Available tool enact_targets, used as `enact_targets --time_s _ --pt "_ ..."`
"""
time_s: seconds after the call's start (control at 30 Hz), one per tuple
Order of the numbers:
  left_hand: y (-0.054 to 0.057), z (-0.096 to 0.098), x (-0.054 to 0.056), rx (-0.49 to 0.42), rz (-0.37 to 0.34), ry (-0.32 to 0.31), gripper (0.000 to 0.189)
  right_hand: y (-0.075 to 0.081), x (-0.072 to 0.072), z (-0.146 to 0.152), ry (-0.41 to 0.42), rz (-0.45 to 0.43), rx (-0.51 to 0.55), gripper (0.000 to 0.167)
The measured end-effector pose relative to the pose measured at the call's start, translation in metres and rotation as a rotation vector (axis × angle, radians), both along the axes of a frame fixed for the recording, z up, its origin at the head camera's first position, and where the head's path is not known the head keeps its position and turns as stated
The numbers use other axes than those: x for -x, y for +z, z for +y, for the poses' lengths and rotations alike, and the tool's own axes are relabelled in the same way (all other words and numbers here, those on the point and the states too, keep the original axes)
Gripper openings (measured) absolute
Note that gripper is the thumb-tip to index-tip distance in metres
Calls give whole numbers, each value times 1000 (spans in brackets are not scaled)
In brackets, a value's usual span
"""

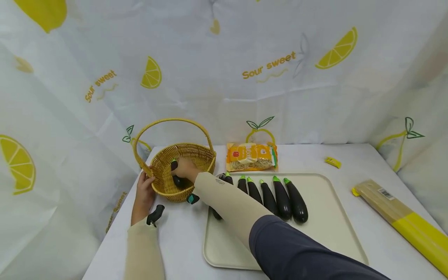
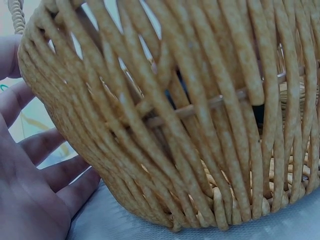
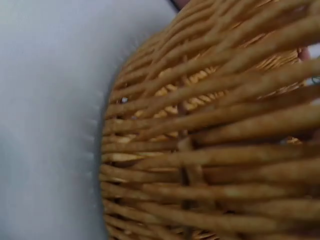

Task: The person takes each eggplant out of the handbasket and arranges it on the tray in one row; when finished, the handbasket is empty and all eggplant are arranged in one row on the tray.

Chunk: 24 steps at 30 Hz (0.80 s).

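Observation:
A yellow wicker basket [image 1: 167,192] with a tall arched handle stands at the left of the table. My left hand [image 1: 144,190] holds its left side near the foot of the handle; in the left wrist view, the fingers [image 2: 75,172] lie along the outer wall. Reaching over the near right rim, my right hand [image 1: 185,169] grips a dark eggplant [image 1: 179,181] inside the basket. The right wrist view is filled by woven basket wall [image 3: 210,150], which hides that hand. Several more eggplants [image 1: 281,198] lie side by side on a beige tray [image 1: 329,229], partly behind my right sleeve.
An orange food packet [image 1: 251,156] lies behind the tray. At the right are a small yellow packet [image 1: 333,162] and a long brown-and-yellow package [image 1: 395,214]. A white lemon-print sheet [image 1: 224,89] hangs behind the table [image 1: 301,159].

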State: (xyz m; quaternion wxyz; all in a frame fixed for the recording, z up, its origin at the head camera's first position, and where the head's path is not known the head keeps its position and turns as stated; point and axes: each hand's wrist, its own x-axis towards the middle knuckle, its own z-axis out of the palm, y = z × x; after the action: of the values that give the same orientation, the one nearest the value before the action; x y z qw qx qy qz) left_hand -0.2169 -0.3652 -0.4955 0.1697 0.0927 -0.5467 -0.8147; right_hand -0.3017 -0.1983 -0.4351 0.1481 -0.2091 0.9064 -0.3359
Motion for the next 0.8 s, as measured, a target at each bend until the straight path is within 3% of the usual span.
enact_targets --time_s 0.23,0.6,0.8 --pt "-2 -1 0 15 13 -7 40 2 2 4 1 -48 73 55" --pt "0 0 0 5 29 -5 37 53 -8 51 149 -184 407 62" --pt "2 2 -1 -8 31 -10 36 70 -20 90 186 -189 473 61"
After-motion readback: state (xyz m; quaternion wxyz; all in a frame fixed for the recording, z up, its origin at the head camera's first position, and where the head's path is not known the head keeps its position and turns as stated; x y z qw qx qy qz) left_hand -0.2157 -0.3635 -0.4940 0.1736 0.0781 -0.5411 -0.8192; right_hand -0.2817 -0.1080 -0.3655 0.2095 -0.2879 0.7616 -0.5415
